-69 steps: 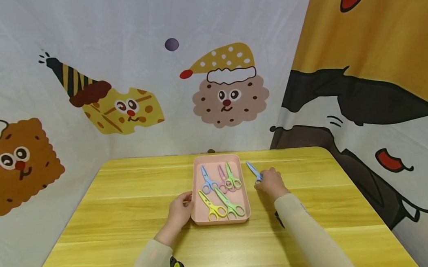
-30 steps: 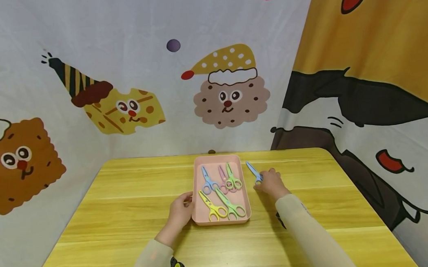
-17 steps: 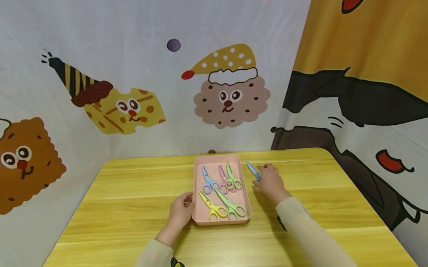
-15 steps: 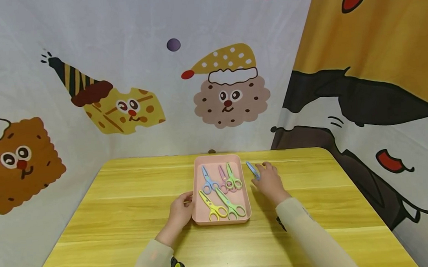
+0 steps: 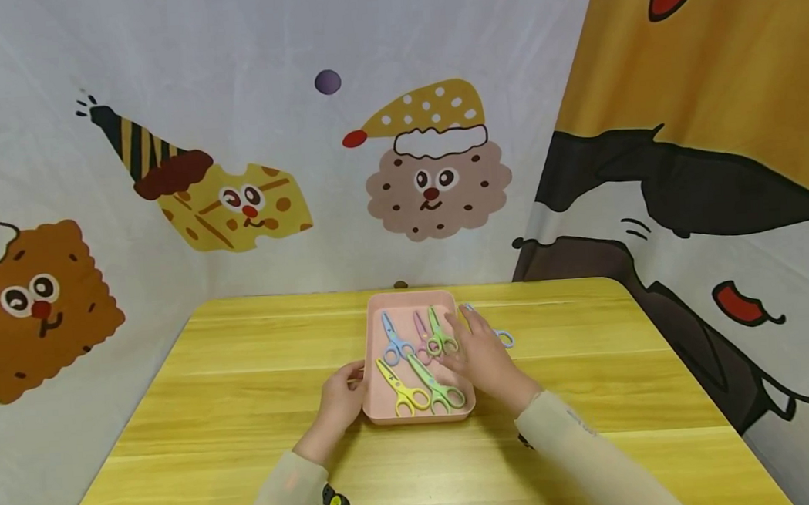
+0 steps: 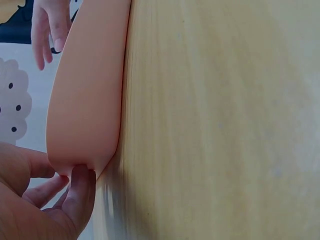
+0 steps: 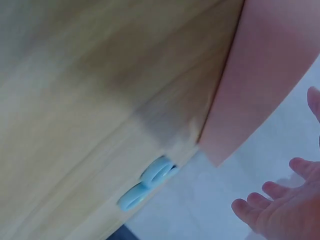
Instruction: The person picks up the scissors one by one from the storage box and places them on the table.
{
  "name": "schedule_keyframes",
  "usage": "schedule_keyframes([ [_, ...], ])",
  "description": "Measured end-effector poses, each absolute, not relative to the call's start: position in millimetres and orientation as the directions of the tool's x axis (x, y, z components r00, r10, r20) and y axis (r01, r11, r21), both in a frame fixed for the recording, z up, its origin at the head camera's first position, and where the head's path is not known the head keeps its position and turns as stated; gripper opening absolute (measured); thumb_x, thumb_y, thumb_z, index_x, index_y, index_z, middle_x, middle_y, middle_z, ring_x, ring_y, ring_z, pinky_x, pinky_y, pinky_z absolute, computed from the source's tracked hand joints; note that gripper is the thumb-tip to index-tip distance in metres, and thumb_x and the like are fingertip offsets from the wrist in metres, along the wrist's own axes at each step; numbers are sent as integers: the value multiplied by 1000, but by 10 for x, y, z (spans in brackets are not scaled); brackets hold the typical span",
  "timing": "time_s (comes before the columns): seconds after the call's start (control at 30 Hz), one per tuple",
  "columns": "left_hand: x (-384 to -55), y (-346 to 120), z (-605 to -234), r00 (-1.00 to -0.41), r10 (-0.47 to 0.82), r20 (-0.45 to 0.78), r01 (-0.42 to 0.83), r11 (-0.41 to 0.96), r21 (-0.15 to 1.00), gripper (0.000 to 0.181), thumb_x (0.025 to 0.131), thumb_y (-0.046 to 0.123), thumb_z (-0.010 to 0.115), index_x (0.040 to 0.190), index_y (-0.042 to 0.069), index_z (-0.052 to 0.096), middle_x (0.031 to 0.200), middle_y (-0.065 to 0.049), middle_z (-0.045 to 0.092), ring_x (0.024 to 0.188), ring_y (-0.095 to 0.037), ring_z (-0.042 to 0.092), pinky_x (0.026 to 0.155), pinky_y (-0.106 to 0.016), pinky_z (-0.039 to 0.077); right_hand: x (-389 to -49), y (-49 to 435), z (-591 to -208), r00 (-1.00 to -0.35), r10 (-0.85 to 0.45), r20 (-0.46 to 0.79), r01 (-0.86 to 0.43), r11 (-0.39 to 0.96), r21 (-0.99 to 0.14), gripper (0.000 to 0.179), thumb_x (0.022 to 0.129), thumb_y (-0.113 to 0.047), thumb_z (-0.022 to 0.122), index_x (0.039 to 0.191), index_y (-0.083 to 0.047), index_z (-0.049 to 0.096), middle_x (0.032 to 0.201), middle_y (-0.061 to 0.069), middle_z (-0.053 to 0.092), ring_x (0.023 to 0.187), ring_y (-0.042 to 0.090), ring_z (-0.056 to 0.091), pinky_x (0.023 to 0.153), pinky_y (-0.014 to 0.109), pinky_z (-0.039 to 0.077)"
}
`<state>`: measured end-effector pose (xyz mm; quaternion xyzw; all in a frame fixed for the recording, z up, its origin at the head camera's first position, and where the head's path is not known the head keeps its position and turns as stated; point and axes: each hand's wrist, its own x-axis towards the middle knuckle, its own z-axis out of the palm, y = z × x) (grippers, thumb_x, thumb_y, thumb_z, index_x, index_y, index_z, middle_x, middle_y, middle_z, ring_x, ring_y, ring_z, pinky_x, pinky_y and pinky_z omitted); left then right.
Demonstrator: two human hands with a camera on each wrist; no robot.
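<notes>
The left hand (image 5: 342, 399) is gripping the tray (image 5: 419, 419); the right hand (image 5: 486, 356) is hovering, empty fingers (image 7: 244, 210) spread. Only its wrist view is showing both loops (image 7: 150, 169) of the rightmost scissors (image 7: 145, 183).

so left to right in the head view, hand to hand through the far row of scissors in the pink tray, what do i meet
Left hand → blue scissors → pink scissors → light green scissors → right hand.

Free room over the pink tray (image 5: 418, 419) at left — right fingers (image 5: 477, 322) the obstacle at right.
</notes>
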<state>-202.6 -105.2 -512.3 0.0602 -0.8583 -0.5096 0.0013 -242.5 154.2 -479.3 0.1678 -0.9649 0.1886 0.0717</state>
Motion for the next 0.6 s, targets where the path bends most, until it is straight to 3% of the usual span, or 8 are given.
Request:
schedule_keyframes([
  [0.37, -2031, -1057, -5122, -995, -96, -28, -71, 475, 877, 34, 89, 1, 59, 123, -4, 58, 106, -20, 64, 91, -24, 64, 77, -32, 56, -2217, 1368, -4831, -869, -467, 165, -494, 845, -206, 92, 73, -52, 75, 145, -10, 37, 153, 19, 25, 137, 43, 27, 113, 54, 24],
  [0.6, -2039, -1072, -5138, -997, -79, -11, -48, 476, 878, 34, 89, 1, 59, 122, -5, 58, 105, -20, 64, 90, -25, 64, 76, -33, 56, -2111, 1312, -4819, -844, -528, 99, -533, 800, -277, 95, 71, -47, 78, 147, -12, 33, 151, 15, 31, 137, 39, 30, 112, 52, 28],
])
